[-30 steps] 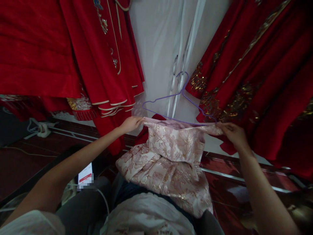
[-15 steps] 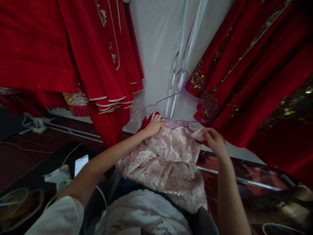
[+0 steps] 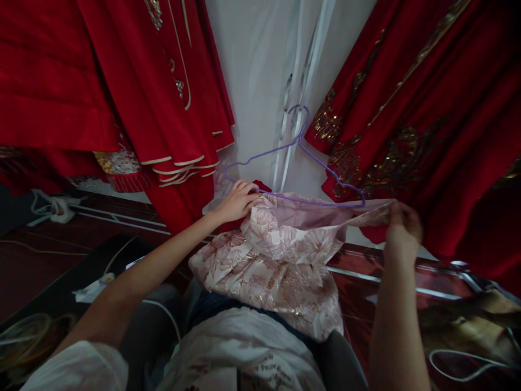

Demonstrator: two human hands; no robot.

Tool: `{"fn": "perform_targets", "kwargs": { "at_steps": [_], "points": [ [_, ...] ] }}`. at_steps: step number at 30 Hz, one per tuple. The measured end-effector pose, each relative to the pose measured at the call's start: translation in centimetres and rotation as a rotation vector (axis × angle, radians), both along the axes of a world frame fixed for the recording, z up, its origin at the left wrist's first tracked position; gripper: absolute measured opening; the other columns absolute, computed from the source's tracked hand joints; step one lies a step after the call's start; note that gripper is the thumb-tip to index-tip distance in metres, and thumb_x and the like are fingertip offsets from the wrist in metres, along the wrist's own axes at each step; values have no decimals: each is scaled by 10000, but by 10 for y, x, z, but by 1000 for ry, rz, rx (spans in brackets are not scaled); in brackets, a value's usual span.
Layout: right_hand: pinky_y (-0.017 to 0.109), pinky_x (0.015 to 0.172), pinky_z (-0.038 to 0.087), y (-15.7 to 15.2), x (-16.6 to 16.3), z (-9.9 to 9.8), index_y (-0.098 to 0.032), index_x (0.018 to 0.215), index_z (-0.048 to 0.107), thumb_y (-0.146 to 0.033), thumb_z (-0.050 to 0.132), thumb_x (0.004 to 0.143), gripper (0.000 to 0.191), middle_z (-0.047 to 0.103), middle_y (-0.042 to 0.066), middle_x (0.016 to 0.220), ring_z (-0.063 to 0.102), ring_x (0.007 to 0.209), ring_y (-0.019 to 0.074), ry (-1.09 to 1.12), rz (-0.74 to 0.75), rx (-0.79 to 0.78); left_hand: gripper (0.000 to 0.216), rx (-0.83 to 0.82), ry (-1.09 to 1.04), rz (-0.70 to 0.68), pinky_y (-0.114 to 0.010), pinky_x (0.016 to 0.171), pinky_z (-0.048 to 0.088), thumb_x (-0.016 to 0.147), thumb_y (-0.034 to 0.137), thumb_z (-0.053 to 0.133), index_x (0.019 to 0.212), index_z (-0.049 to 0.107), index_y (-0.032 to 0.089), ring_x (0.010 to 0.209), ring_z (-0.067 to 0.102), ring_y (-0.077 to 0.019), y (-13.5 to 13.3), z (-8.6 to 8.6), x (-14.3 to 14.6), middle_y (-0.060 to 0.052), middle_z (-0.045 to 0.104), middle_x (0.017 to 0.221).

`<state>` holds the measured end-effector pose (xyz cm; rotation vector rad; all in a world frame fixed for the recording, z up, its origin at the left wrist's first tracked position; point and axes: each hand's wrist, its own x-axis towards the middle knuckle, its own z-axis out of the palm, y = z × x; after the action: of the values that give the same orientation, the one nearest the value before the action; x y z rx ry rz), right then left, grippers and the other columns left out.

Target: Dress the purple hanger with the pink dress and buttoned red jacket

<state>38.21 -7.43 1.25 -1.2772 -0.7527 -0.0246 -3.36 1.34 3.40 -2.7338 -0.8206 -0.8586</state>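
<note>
A pale pink garment with gold floral brocade (image 3: 280,255) hangs from my two hands down onto my lap. My left hand (image 3: 236,202) grips its upper left edge, close to the left end of a thin purple wire hanger (image 3: 297,157). My right hand (image 3: 401,228) pinches the garment's upper right corner and holds it out to the right. The hanger's lower bar lies along the garment's top edge, its hook pointing up in front of a white cover. A bit of red cloth (image 3: 260,187) shows just behind my left hand.
Red robes with gold trim (image 3: 134,92) hang at the left, and red embroidered ones (image 3: 427,108) at the right. A white garment cover (image 3: 264,70) hangs between them. Cables (image 3: 52,209) and small objects lie on the dark floor at the left.
My right hand has drawn the garment's corner out to the right, spreading the top edge under the hanger bar. My left hand has stayed by the hanger's left end.
</note>
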Motion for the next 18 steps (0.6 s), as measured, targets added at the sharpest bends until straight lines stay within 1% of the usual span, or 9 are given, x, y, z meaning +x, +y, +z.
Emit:
{"fn": "perform_targets", "kwargs": {
  "at_steps": [3, 6, 8, 10, 13, 15, 18],
  "points": [
    [378, 779, 503, -1, -5, 3, -206, 910, 616, -489, 600, 725, 339, 650, 95, 904, 630, 848, 235, -13, -12, 9, 338, 8, 22, 11, -459, 1036, 328, 954, 384, 415, 984, 706, 215, 1110, 471, -238, -1, 3, -2, -91, 580, 1137],
    [374, 776, 504, -1, -10, 14, -202, 887, 633, -460, 601, 752, 293, 661, 92, 890, 636, 820, 229, -116, 4, 33, 344, -18, 38, -21, -446, 1025, 339, 956, 389, 410, 980, 705, 214, 1115, 481, -234, -2, 5, 0, -92, 584, 1146],
    [352, 761, 499, 1, -16, 29, -191, 886, 659, -424, 598, 781, 263, 665, 85, 859, 630, 793, 213, -262, 19, 24, 333, -55, 35, -66, -446, 1036, 335, 955, 385, 415, 1000, 702, 224, 1135, 485, -231, 0, 6, 1, -87, 583, 1171],
    [327, 753, 488, 7, -25, 47, -186, 902, 684, -398, 590, 812, 250, 669, 80, 854, 619, 794, 200, -428, 19, -13, 317, -111, 16, -114, -450, 1052, 326, 954, 379, 423, 1034, 696, 239, 1149, 493, -225, 2, 5, 4, -76, 589, 1185],
    [315, 785, 465, 21, -43, 73, -194, 904, 706, -397, 577, 841, 248, 668, 72, 865, 601, 830, 195, -635, 12, -77, 305, -219, -47, -167, -468, 1095, 282, 956, 360, 425, 1084, 680, 251, 1158, 512, -217, 2, 4, 12, -67, 604, 1201],
    [313, 779, 459, 32, -55, 82, -199, 915, 702, -406, 558, 859, 258, 665, 60, 836, 597, 801, 191, -689, 59, -133, 303, -282, -88, -189, -478, 1114, 256, 957, 351, 423, 1089, 677, 252, 1166, 519, -215, 0, 2, 19, -66, 610, 1216],
    [305, 708, 459, 45, -64, 83, -204, 953, 665, -404, 527, 876, 255, 652, 40, 792, 583, 711, 180, -659, 189, -192, 303, -318, -125, -200, -471, 1119, 253, 959, 355, 420, 1080, 674, 240, 1177, 527, -212, 1, 4, 24, -62, 619, 1223]
  ]
}}
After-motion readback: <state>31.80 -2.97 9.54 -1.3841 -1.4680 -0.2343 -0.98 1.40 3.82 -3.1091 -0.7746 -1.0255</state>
